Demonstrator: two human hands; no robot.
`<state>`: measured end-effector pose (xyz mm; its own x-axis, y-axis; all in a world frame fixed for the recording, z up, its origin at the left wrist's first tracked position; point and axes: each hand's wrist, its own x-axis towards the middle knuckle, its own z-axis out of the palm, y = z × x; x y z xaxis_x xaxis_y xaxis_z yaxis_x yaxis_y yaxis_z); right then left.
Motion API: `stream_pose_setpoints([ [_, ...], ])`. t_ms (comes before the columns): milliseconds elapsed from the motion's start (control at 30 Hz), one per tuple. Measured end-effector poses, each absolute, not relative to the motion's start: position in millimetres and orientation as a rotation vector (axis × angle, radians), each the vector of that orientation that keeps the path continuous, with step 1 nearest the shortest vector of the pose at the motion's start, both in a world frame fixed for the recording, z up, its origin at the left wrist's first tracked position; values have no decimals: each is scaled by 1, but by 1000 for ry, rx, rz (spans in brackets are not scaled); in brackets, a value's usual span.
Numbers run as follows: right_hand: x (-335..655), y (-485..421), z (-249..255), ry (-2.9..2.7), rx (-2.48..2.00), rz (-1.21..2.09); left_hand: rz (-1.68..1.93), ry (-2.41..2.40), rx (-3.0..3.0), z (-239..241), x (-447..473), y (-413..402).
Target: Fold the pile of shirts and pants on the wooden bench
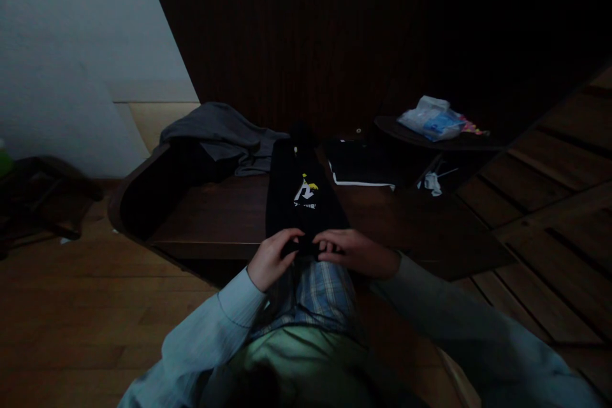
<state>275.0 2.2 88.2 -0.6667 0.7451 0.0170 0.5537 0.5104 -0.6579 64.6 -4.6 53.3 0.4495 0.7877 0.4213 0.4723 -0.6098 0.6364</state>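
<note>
At lower centre of the frame, fingers of the left hand [275, 256] and right hand [354, 252] pinch shut on the near edge of the black garment [302, 201], a narrow strip lying on the dark table [215, 217]. I think both pinches should be level, so the cloth lies flat.

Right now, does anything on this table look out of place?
Only mildly: a grey garment lies crumpled at the far left corner of the table, while the black garment lies in a straight strip, its near end held by the left hand and right hand. Too dark to judge spills or damage.
</note>
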Motion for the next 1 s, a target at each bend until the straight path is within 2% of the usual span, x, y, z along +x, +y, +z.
stream_pose_setpoints([
  [100, 266, 33, 92, -2180, -1196, 1126, 1219, 1168, 2208, 58, 62, -8],
  [267, 232, 69, 89, -1505, -1304, 2013, 1546, 1267, 2127, 79, 60, -12],
  [333, 218, 74, 88, -1265, -1192, 2178, 1506, 1217, 2183, 84, 61, -13],
  [500, 192, 78, 88, -970, -1094, 2084, 1213, 1085, 2263, 80, 64, -16],
  [733, 177, 88, 74, -640, -1208, 2002, 1039, 981, 2254, 69, 68, -14],
  [900, 177, 94, 69, -608, -1085, 2046, 718, 955, 2325, 59, 66, -10],
  [1000, 182, 103, 67, -642, -1079, 1934, 517, 951, 2361, 51, 65, -10],
])
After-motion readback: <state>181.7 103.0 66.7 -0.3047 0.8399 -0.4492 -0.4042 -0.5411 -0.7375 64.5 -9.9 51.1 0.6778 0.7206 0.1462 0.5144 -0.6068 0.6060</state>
